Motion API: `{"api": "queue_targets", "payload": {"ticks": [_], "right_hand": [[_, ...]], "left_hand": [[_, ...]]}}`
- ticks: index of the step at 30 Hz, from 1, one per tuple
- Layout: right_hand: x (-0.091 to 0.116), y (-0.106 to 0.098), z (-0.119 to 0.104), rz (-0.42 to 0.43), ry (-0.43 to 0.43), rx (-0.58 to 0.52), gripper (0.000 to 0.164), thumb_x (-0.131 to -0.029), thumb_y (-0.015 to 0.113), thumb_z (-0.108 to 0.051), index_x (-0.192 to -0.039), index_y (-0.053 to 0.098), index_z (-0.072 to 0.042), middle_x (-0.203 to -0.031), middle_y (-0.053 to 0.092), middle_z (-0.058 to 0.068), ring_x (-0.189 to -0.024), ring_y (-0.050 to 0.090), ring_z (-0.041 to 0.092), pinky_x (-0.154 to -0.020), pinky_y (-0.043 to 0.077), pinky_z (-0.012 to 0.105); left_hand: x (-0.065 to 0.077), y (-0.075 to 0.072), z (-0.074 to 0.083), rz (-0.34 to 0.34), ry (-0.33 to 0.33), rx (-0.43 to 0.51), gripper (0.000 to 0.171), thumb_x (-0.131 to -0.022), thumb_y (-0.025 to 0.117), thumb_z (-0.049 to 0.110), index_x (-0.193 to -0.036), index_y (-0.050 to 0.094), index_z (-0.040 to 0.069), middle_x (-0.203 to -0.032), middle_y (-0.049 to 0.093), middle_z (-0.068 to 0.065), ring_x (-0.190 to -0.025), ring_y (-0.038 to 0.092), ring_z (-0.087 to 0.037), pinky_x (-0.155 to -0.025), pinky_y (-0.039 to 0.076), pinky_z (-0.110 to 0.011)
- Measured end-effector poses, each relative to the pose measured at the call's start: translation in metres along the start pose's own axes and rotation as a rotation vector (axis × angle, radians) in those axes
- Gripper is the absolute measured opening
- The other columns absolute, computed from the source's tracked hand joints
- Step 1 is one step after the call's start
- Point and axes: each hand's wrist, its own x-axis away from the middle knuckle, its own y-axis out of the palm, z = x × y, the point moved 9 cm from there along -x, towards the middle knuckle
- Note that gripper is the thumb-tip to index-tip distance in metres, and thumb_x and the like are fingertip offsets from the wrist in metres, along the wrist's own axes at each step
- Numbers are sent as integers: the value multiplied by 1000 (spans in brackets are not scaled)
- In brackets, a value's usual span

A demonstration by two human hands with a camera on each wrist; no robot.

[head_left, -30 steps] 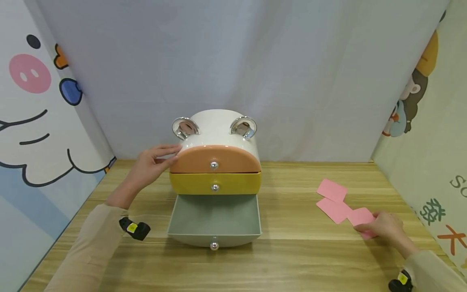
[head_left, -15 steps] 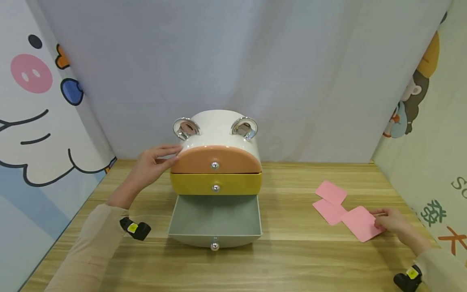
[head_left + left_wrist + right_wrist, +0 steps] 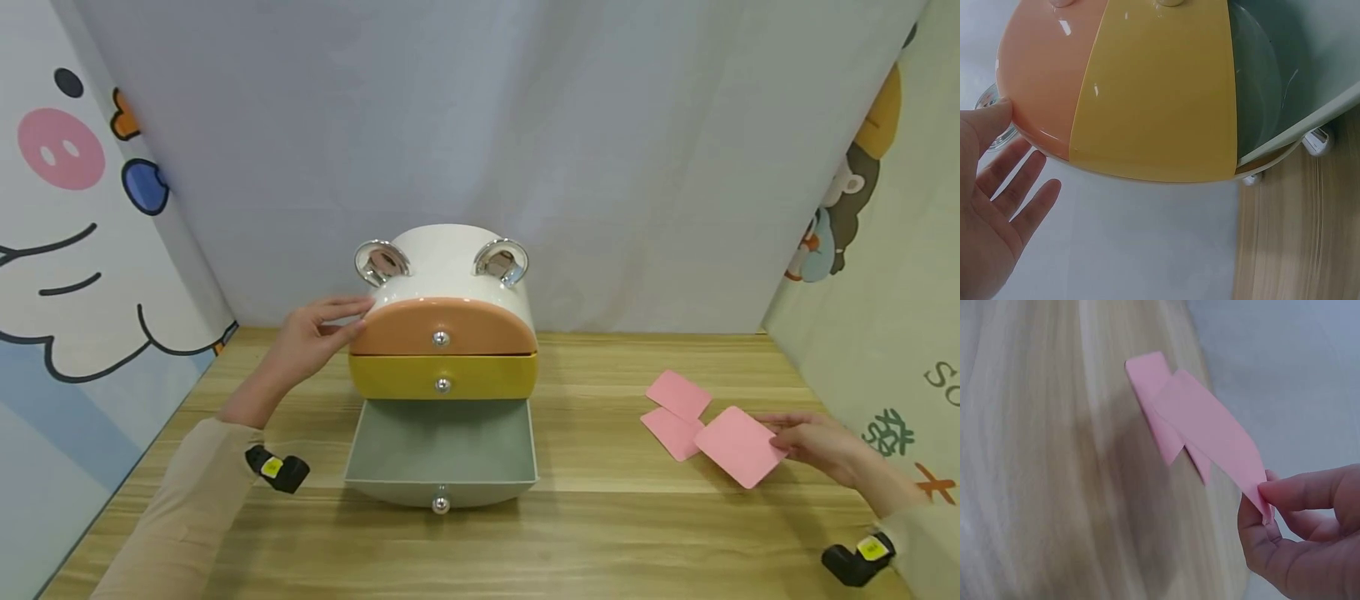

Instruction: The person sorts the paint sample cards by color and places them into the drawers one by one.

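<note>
My right hand [image 3: 821, 446] pinches a pink card [image 3: 741, 447] with rounded corners between thumb and fingers. The card is tilted and raised off the table in the right wrist view. Two more pink cards [image 3: 678, 393] lie overlapping on the table just left of it. My left hand [image 3: 303, 342] rests against the left side of a white desktop drawer box [image 3: 450, 258]. In the left wrist view its thumb touches the edge of the orange top drawer [image 3: 1047, 75], with the other fingers spread. The yellow middle drawer [image 3: 390, 379] is closed; the grey-green bottom drawer [image 3: 442, 446] is pulled out.
Silver ear-shaped rings [image 3: 501, 262] stand on top of the box, and silver knobs [image 3: 441, 385] are on the drawers. Behind the wooden table [image 3: 585, 542] hangs a pale cloth [image 3: 637, 167]. Cartoon-printed panels [image 3: 97, 250] flank both sides.
My right hand has drawn one pink card away from the others, then lifted it. The two remaining cards shifted slightly. My left hand stays on the box.
</note>
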Motion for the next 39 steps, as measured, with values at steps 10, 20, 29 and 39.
{"api": "queue_targets", "payload": {"ticks": [10,20,29,39], "right_hand": [[-8,42,-81,-89,-135,-5,46,-88,51,-3,-129,38,14,-100,56,-6,-86,56,8,-76,51,25],[-13,119,-165,-190,-197,32,49,-88,50,-1,-132,35,11,-104,49,12,-86,53,15,-77,51,28],[-31,199,-208,-252,-291,-3,39,-79,51,7,-117,53,11,-91,54,7,-82,50,16,-68,49,22],[-41,252,-230,-182,-373,20,31,-75,50,13,-105,61,9,-84,55,8,-74,48,16,-61,46,21]], "left_hand": [[0,-1,2,-1,12,-13,31,-87,60,7,-118,60,1,-121,57,-15,-111,52,-28,-80,53,-31],[-1,1,2,-12,-1,-1,32,-88,59,8,-118,60,0,-122,55,-15,-111,52,-28,-80,53,-33],[-1,1,2,-11,-1,-1,31,-88,59,7,-118,59,-1,-122,55,-16,-111,51,-29,-80,52,-33],[0,1,1,-15,-10,1,32,-88,59,8,-119,59,-1,-123,55,-16,-111,51,-30,-81,52,-36]]}}
